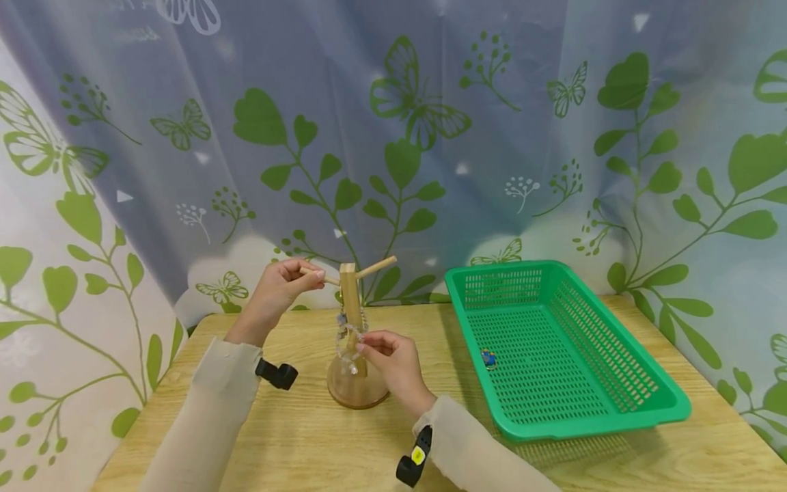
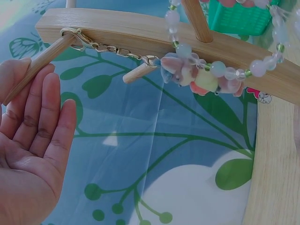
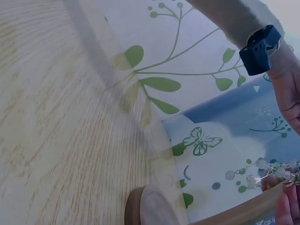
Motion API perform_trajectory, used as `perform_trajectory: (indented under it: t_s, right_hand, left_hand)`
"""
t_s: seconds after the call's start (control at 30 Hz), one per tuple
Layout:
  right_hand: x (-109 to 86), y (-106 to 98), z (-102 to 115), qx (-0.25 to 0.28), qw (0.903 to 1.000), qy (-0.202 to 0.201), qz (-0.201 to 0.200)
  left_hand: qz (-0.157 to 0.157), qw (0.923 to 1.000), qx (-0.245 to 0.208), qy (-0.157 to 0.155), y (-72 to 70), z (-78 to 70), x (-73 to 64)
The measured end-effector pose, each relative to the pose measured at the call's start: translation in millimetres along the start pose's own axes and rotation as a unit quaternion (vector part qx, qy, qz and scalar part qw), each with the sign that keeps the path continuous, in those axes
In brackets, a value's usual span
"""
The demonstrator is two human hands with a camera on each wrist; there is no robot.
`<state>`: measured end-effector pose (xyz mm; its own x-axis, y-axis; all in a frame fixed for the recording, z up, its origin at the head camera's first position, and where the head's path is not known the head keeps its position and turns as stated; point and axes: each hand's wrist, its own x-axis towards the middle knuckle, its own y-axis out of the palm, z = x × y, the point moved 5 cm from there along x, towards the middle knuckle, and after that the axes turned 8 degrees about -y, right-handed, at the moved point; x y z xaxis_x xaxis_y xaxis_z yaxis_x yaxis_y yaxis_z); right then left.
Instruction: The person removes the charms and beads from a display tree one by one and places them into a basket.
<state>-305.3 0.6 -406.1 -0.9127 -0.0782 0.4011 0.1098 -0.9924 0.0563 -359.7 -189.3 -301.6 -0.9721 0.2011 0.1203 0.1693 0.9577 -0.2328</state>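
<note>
A wooden stand (image 1: 350,290) with a round base (image 1: 350,398) and side pegs rises from the table. My left hand (image 1: 277,295) pinches the end of its left peg between thumb and fingers; in the left wrist view this peg (image 2: 49,56) carries a gold clasp (image 2: 75,37) close against the post. From the clasp a short chain runs to a beaded keychain (image 2: 225,70) with pastel beads and a coloured charm. Lower down, my right hand (image 1: 396,362) pinches beads of the strand beside the post. In the right wrist view, only its fingers (image 3: 291,201) show near clear beads (image 3: 281,171).
A green plastic basket (image 1: 605,432) stands to the right on the wooden table (image 1: 295,437), a small blue trinket (image 1: 488,359) lying inside near its left wall. Another peg (image 1: 378,266) juts to the right from the post. Behind hangs a curtain (image 1: 522,150) with leaves and butterflies.
</note>
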Motion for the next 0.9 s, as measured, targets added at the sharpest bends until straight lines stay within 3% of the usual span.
perform_trajectory:
  t_s: [0.9]
  right_hand:
    - [-7.4,0.2,24.6,0.024,0.9997,0.005,-0.001]
  left_hand:
    - [0.003,0.9998,-0.011,0.017,0.7,-2.2,-1.6]
